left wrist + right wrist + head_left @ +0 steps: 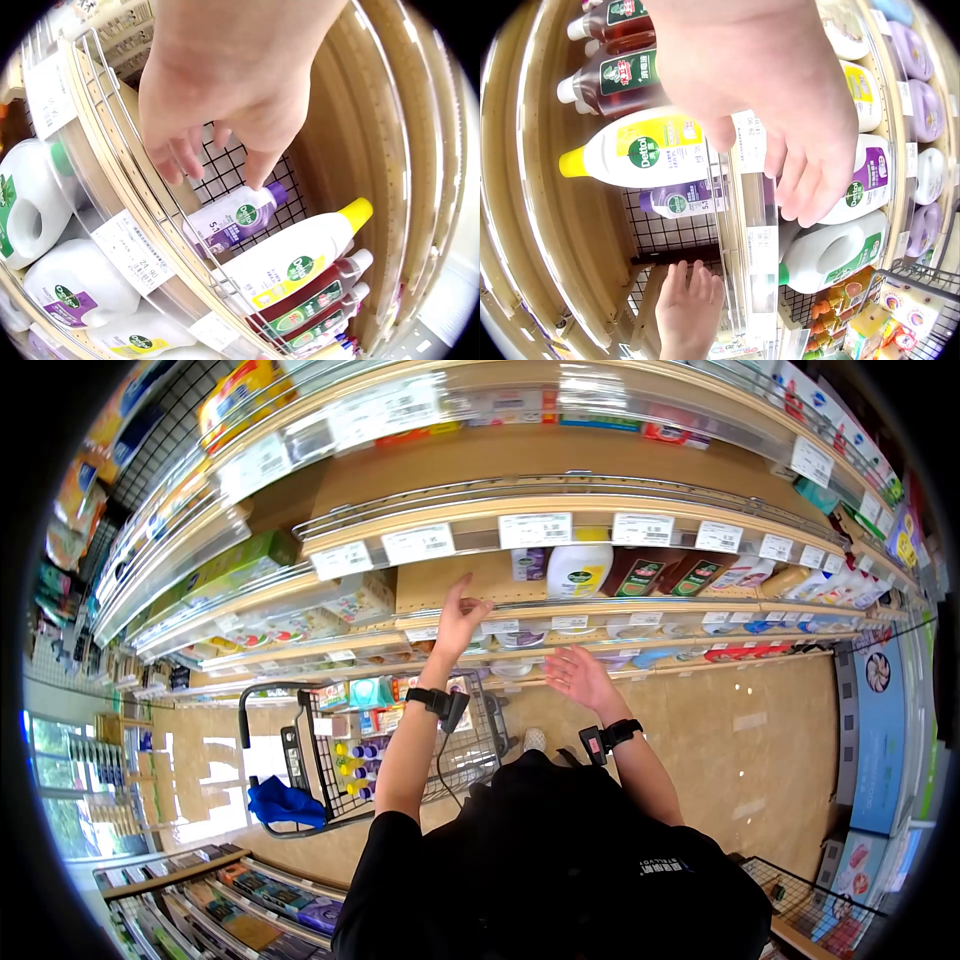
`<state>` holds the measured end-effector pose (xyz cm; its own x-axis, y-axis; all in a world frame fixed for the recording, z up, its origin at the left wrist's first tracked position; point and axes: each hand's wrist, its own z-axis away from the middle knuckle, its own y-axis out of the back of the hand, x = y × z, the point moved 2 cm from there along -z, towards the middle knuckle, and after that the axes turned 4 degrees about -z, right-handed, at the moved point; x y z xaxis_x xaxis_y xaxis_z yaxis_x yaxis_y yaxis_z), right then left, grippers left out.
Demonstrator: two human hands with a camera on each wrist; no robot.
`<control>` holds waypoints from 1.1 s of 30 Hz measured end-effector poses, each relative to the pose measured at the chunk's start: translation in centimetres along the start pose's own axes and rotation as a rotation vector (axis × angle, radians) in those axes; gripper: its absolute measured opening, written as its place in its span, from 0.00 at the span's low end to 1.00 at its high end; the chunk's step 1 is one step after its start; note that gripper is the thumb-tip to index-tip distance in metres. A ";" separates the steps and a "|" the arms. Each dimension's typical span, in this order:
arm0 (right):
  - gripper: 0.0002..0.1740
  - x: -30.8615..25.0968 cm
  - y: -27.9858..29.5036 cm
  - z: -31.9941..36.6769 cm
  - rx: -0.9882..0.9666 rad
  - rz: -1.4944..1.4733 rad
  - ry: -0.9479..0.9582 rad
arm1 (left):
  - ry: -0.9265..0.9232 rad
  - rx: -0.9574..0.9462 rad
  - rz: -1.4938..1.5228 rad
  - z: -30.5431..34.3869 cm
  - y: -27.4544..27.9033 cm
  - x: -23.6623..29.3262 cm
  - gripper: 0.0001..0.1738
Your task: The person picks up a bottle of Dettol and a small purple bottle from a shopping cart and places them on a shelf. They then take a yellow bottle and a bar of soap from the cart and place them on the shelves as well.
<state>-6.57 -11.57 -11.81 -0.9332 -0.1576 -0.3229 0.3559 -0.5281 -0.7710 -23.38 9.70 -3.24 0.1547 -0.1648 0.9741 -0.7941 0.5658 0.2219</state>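
Note:
My left hand [462,622] reaches over the wire rail into a shelf bay, its fingers loosely bent with nothing between them. In the left wrist view the thumb tip overlaps a small purple-and-white Dettol bottle [238,217] near its purple cap. Beside that bottle stands a larger white Dettol bottle [289,259] with a yellow cap. My right hand [582,678] hangs lower, in front of the shelves, with relaxed fingers and nothing held. In the right wrist view that hand [772,105] overlaps the price tags and the white bottles [836,251] on the shelf below.
Dark red-brown bottles [640,572] stand to the right on the same shelf. A wire rail [142,165] and price tags [535,528] line its front edge. A loaded shopping cart [490,735] stands at left below, a blue cloth [285,803] by its handle.

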 end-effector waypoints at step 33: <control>0.19 21.3 -5.8 -2.0 0.191 0.177 -0.257 | 0.676 0.858 0.002 42.0 21.1 -26.0 0.21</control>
<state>-28.46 -10.14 -15.31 -0.8483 -0.4525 -0.2750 0.5204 -0.6165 -0.5908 -68.84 -8.04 -25.73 0.2360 0.4618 0.8550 -0.8996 -0.2290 0.3720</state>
